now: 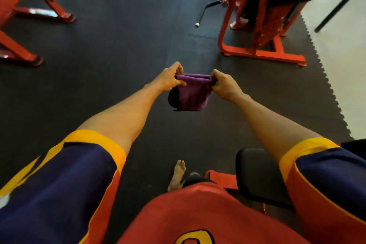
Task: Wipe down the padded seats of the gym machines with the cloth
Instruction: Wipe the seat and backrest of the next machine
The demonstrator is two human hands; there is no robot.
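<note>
Both hands are up in front of the body at arm's length, and I record each as closed on fabric. Left hand (168, 79) pinches one top corner of the purple cloth (193, 95) between thumb and curled fingers. Right hand (223, 85) pinches the opposite top corner in the same manner. I note the cloth is folded, its upper edge drawn taut between the two grips. The remainder hangs below in a rounded fold, clear of every surface, above the dark floor mat (128, 35).

A black padded seat (255, 172) sits low at the right, just beside the right thigh and well apart from the cloth. A red gym machine (263, 25) with black pads stands ahead to the right, on the mat near its toothed border with the pale floor (346, 55). Red frames (29, 12) stand at the left edge. One bare foot (178, 172) rests on the mat below the cloth. I cannot tell whether the cloth is damp.
</note>
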